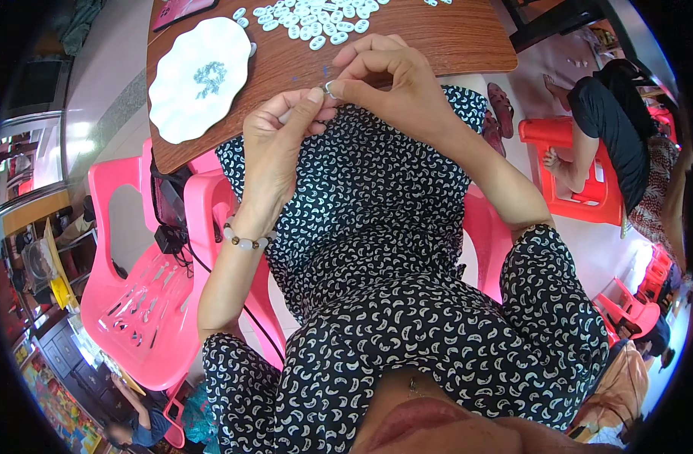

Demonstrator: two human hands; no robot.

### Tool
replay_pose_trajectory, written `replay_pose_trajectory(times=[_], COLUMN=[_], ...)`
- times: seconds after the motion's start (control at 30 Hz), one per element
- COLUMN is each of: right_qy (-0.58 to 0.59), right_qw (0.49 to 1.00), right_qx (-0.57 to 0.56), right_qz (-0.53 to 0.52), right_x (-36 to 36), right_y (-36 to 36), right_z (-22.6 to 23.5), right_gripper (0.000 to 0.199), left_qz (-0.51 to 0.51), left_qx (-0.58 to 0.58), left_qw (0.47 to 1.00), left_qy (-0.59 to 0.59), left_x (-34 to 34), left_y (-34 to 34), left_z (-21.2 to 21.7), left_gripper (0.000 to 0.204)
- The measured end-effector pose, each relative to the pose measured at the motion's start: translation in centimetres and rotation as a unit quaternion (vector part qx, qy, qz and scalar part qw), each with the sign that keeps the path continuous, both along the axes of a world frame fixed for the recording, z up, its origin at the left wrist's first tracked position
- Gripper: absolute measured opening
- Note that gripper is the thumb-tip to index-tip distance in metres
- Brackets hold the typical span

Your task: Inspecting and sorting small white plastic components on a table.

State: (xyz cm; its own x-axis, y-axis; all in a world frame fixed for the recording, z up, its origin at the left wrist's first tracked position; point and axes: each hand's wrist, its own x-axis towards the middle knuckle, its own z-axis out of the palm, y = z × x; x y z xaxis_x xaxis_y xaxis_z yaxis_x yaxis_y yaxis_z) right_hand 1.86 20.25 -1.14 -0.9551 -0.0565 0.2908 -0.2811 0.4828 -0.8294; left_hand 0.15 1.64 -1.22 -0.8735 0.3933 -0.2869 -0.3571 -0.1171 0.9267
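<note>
My two hands meet just over the near edge of the brown table. Between the thumb and fingers of my right hand (395,83) is a small, pale, ring-shaped piece (330,89). My left hand (282,125) is closed in a pinch right beside that piece; a bit of white shows among its fingers, too covered to name. To the left lies a white scalloped plate (172,98) with a small heap of tiny grey-green pieces (209,79) in its middle. Beyond my hands, many white oval pieces with two holes (316,30) are spread over the tabletop.
The wooden table (452,45) ends close to my lap. A pink folder-like item (181,10) lies at its far left corner. Beside me on the left stands a pink plastic chair (138,325) with a dark bag and cable. At right, another person sits near a red stool (581,170).
</note>
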Motion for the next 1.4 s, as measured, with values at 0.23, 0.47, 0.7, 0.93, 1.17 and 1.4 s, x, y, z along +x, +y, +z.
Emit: replay_pose_trajectory(times=[0.23,0.47,0.7,0.93,1.17,1.4], right_qy=[0.000,0.001,-0.007,-0.017,0.005,0.012], right_qw=[1.000,1.000,0.999,0.996,0.997,0.997], right_qx=[-0.001,0.003,-0.046,-0.087,-0.078,-0.075], right_qz=[0.007,-0.006,-0.014,-0.015,-0.018,-0.023], right_x=[0.0,0.1,0.1,0.0,-0.1,-0.2], right_y=[0.0,-0.4,-0.5,-0.6,-0.5,-0.6], right_z=[-0.1,-0.5,-1.0,-0.9,-1.1,-1.5], right_gripper=[0.013,0.012,0.012,0.014,0.013,0.012], left_qz=[0.017,0.022,0.029,0.025,0.022,0.030], left_qx=[0.011,0.026,0.061,0.067,0.064,0.073], left_qw=[1.000,0.999,0.998,0.997,0.997,0.996], left_qy=[0.002,0.005,-0.011,-0.022,-0.026,-0.038], left_x=[0.0,-0.1,0.2,0.1,-0.1,-0.2], left_y=[0.1,0.0,0.1,0.1,0.3,0.4], left_z=[-0.3,-0.8,-0.6,-0.6,-0.7,-1.0], left_gripper=[0.020,0.019,0.019,0.018,0.018,0.018])
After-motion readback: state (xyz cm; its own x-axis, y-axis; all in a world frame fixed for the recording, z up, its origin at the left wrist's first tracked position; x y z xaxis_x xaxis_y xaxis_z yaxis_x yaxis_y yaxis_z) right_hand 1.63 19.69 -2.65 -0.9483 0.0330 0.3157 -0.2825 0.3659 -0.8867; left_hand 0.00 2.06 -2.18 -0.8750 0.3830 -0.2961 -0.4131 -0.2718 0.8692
